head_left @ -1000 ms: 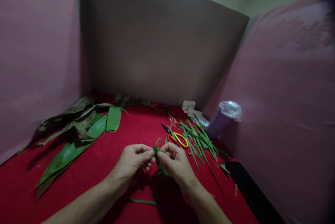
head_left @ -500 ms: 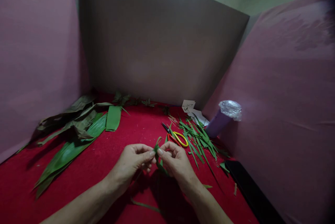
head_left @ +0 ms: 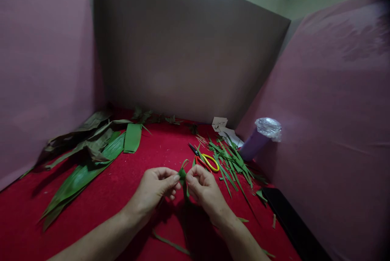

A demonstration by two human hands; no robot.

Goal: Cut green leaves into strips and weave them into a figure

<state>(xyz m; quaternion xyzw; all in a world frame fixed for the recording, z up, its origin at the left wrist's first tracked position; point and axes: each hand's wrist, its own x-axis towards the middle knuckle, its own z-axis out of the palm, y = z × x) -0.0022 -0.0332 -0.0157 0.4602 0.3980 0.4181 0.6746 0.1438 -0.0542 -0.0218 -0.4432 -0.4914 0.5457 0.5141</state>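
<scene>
Between my two hands is a small folded piece of green leaf [head_left: 182, 175] with a thin loop sticking up at its top. My left hand [head_left: 157, 185] pinches its left side between thumb and fingers. On the other side, my right hand [head_left: 202, 188] is closed in a pinch at the leaf's right edge, and a narrow strip hangs below the fingers. Just beyond my right hand lie scissors [head_left: 210, 162] with one red and one yellow handle, partly hidden by the fingers.
Several cut leaf strips [head_left: 233, 163] lie to the right, near a purple cylinder [head_left: 254, 143] topped with clear plastic. Large leaves [head_left: 82, 179] spread at the left. White papers [head_left: 230, 135] and thin sticks [head_left: 201, 139] lie behind; a black flat object [head_left: 292, 220] sits right.
My right thumb and fingers have shifted slightly right, so more of the folded leaf shows between my hands. The hanging strip has changed position. My left hand stays nearly still.
</scene>
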